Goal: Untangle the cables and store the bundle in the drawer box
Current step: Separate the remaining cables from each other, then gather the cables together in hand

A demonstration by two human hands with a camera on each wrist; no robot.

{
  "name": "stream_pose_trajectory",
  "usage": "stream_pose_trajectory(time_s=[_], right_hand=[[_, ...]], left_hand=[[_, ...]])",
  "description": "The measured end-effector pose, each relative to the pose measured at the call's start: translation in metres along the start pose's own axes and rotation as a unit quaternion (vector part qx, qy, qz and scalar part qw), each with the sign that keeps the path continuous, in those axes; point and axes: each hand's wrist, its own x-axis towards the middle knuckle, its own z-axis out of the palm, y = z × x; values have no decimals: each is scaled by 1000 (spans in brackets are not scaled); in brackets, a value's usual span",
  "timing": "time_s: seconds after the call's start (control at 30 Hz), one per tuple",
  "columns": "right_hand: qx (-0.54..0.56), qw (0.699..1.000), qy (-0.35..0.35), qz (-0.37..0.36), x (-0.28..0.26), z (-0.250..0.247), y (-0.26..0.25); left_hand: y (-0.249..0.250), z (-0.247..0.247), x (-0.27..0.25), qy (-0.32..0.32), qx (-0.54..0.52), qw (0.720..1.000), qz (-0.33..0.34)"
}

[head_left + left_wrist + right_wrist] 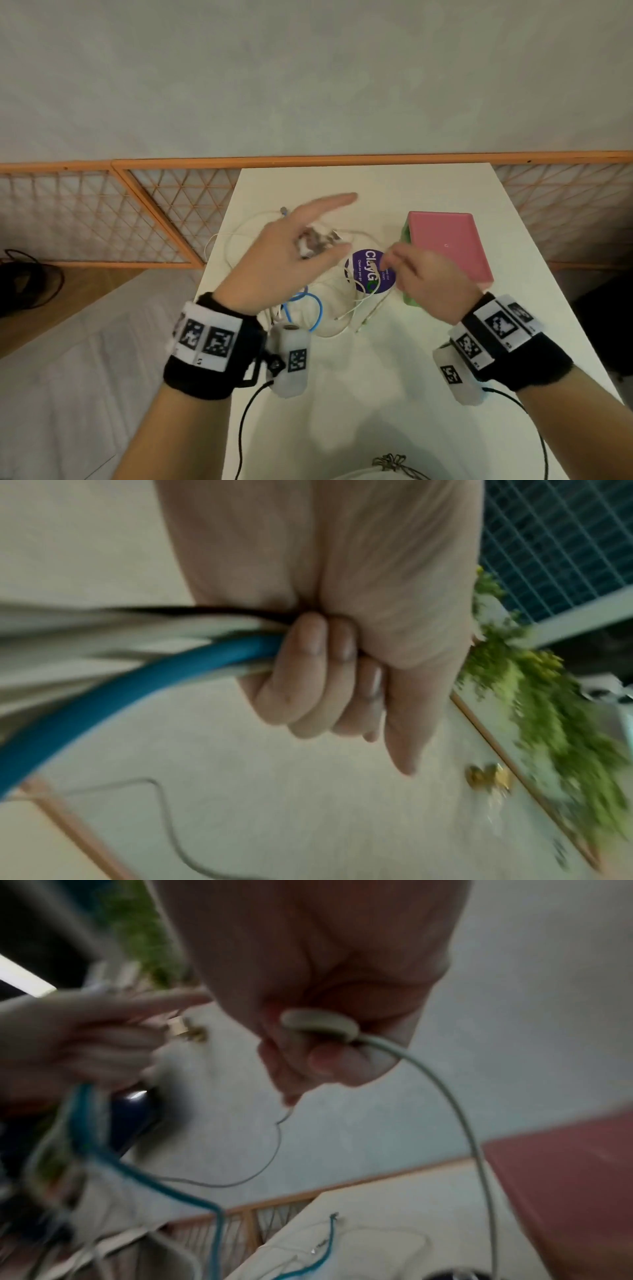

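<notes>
My left hand (294, 250) is raised over the table's middle, index finger stretched out, the other fingers (308, 674) curled round a bundle of white, black and blue cables (192, 647). Loops of the blue cable (317, 313) and white cables (236, 240) hang and trail from it onto the white table (359, 394). My right hand (421, 274) is close to the right of it and pinches the flat white plug (318, 1024) of a white cable (455, 1110). The pink-topped, green-sided drawer box (448, 246) stands just right of that hand.
A round purple sticker (371, 270) lies on the table between the hands. An orange lattice fence (137, 212) runs behind the table, with floor to the left. Black wires run from both wrist cameras across the near table edge.
</notes>
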Motion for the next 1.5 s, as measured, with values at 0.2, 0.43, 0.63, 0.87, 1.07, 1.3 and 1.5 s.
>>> stream_pose_trajectory(time_s=[0.2,0.43,0.63,0.87,1.07,1.3,1.5], right_hand=[[21,993,-9,-112,-4,-5,-29],[-25,996,-35,-73,-11,-9,-4],[-21,995,-32,-91,-11,13,18],[-54,995,48,-63,78,-6,-28],[88,993,59,-57,133,11,-29],[-136,962,-110,209,111,96,67],[-197,937,-166,236,98,119,97]], left_hand=[[-12,24,13,-78,189,978,-39],[-21,-12,7,248,152,955,-61],[-37,-31,3,275,188,936,-112],[-33,-15,0,270,60,958,-78],[-38,5,-11,231,42,971,-54],[-43,30,-13,89,-66,992,-54],[-49,43,-6,118,-132,980,-92]])
